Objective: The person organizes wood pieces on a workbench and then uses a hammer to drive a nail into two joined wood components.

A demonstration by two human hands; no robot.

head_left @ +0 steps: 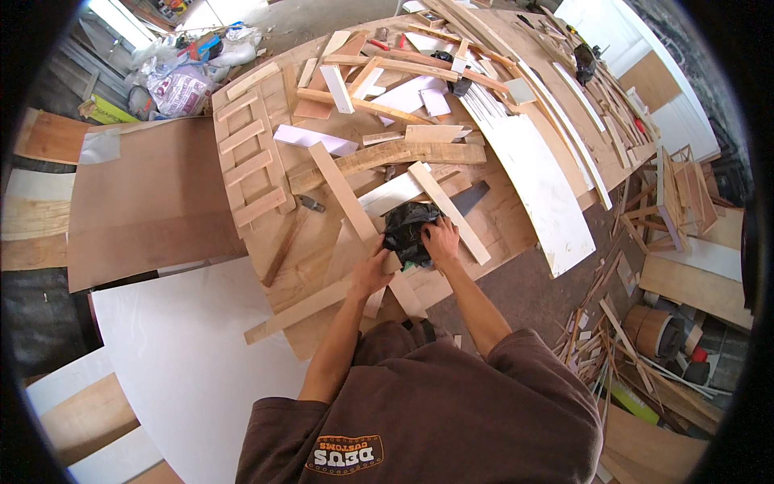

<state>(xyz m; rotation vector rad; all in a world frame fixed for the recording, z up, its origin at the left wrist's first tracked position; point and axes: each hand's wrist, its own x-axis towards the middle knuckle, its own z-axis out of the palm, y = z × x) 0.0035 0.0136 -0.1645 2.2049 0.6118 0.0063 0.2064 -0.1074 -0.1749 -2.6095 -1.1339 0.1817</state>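
Observation:
A crumpled black plastic bag (405,223) lies at the near part of the wooden worktable, among wood strips. My left hand (372,271) is closed at the bag's near left edge, beside the lower end of a pale wood strip (343,192). At the bag's right side my right hand (440,239) has its fingers curled in at the black folds; their tips and anything between them are hidden. Just right of the bag a second pale strip (451,214) lies slanted, partly over a handsaw blade (471,196). A hammer (289,242) rests on the left.
A ladder-like wooden frame (251,153) lies at the table's left. Several loose boards and strips cover the far part. A long white panel (542,189) overhangs the right edge. Wood scraps (584,343) litter the floor at right; a large white sheet (201,339) is at near left.

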